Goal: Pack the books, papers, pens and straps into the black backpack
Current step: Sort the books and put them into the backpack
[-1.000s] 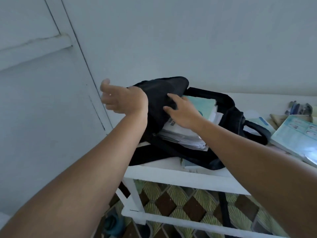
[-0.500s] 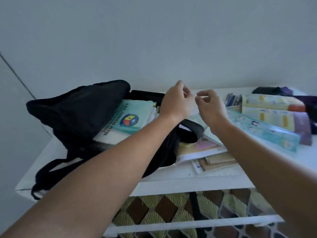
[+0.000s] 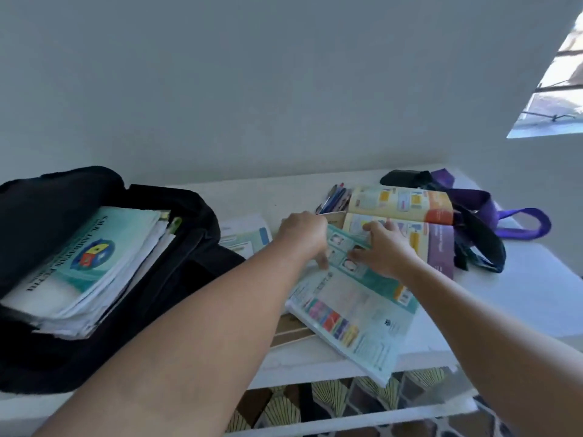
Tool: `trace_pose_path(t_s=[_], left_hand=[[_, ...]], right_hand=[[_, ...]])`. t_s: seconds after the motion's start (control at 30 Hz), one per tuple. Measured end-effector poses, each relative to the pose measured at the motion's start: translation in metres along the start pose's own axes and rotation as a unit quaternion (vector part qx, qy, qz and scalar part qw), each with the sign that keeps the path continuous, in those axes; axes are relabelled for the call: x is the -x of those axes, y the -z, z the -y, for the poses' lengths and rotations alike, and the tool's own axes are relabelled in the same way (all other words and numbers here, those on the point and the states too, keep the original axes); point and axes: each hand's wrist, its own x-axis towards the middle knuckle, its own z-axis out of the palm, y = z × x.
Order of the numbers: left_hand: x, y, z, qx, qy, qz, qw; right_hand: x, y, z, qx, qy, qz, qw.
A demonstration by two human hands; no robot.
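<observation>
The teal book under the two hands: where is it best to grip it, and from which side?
Probably at the near corner of the teal book, from the person's side: it lies flat, and that corner juts past the table edge, leaving room for fingers underneath.

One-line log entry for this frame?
left hand: on teal book | right hand: on same book | backpack: open, books inside | pens, straps: unpacked

One black backpack (image 3: 176,279), two hands (image 3: 304,236) (image 3: 386,252), one teal book (image 3: 356,305), one orange book (image 3: 407,206), one purple strap (image 3: 520,223), one pen cluster (image 3: 334,198), uncountable.
</observation>
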Motion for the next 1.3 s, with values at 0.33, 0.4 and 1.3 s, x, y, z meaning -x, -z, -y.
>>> trace_pose_path(t_s=[0.33, 0.4, 1.3], left_hand=[[-0.019, 0.009, -0.007, -0.035, 0.001, 0.037, 0.999], [-0.018, 0.008, -0.005, -0.036, -0.002, 0.029, 0.999], [0.071, 0.087, 0.059, 0.631, 0.1, -0.107, 0.762]], right_hand=[[-0.019, 0.007, 0.0, 0.0, -0.021, 0.082, 0.996], [-0.023, 0.007, 0.001, 0.005, -0.033, 0.099, 0.995], [-0.02, 0.057, 0.052, -0.417, 0.093, 0.174, 0.887]])
